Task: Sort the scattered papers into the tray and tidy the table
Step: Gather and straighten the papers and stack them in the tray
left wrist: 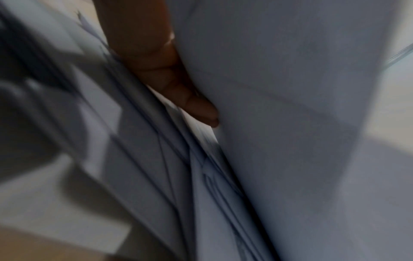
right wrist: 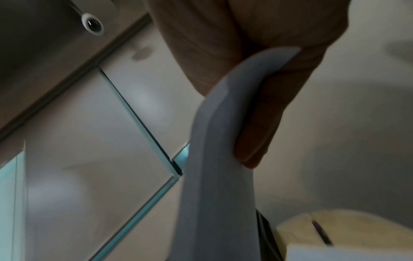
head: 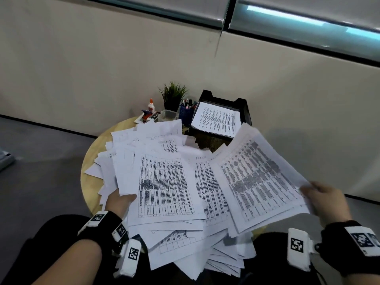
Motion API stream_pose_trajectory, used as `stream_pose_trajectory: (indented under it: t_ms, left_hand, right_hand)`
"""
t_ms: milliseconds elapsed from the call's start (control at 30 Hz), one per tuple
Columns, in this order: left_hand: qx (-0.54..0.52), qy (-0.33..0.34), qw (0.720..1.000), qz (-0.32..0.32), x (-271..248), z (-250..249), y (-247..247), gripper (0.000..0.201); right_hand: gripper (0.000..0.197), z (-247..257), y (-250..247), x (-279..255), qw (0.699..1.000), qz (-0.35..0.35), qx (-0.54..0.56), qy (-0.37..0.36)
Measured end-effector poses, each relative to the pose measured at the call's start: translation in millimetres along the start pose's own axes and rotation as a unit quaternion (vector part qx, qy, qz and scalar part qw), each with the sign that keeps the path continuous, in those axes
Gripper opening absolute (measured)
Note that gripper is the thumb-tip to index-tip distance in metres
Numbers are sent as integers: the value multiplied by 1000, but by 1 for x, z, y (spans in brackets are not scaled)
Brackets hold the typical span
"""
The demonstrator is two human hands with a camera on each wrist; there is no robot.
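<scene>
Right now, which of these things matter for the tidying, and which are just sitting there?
Part of the job:
scattered papers
sheaf gripped by right hand
black tray
left hand

Just lying about:
potted plant
glue bottle
pen cup

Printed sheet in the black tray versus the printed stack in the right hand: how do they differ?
The printed sheet in the black tray lies flat and untouched; the printed stack is gripped by the right hand, raised and tilted. The tray sheet looks single; the held stack is many fanned pages. Both are white with dense black tables.
</scene>
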State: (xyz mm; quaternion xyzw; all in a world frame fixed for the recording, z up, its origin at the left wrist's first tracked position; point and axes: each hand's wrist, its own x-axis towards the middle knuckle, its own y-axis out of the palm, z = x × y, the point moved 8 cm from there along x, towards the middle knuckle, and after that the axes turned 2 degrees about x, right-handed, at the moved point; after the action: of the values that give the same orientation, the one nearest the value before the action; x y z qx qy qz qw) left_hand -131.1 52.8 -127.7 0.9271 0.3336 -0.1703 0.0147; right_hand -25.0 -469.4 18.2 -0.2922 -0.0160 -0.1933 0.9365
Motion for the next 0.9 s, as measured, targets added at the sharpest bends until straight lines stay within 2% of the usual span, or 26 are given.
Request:
stream_pose_trajectory:
  t_ms: [167,267,333,467,567,667,733,833,867,900]
  left_hand:
    - [-25,-2,1000,0,13,8,0,40]
    - [-51,-6,999,12,19,12,4,41]
    - [-73,-8,997,23,19,13,8,42]
    - [-93,-2,994,53,20,12,17,41]
    - [-85,-3,994,71,20,17,24,42]
    - [-44,-7,995,90,21,31,32,41]
    - [-24,-17,993,110,21,41,38,39]
    - [-16,-43,991,129,21,45,40,17]
    - [-11,-51,990,133,20,44,40,13]
    - [-12,-58,990,131,19,43,39,21]
  right_hand:
    - [8,10,-41,10,998,-35,40,-29]
    - [12,15,-57,15,995,-61,75,-12]
    - [7,16,-63,20,990,-72,123,2]
    - [11,24,-56,20,982,-30,184,28]
    - [5,30,-31,5,971,31,227,62]
    - [17,21,13,-17,955,97,260,107]
    - [15,6,40,-25,944,122,277,135]
    - [14,-14,85,-42,931,152,281,176]
    - [13,-20,102,-52,926,170,280,188]
    - [13,-26,117,-60,924,187,272,195]
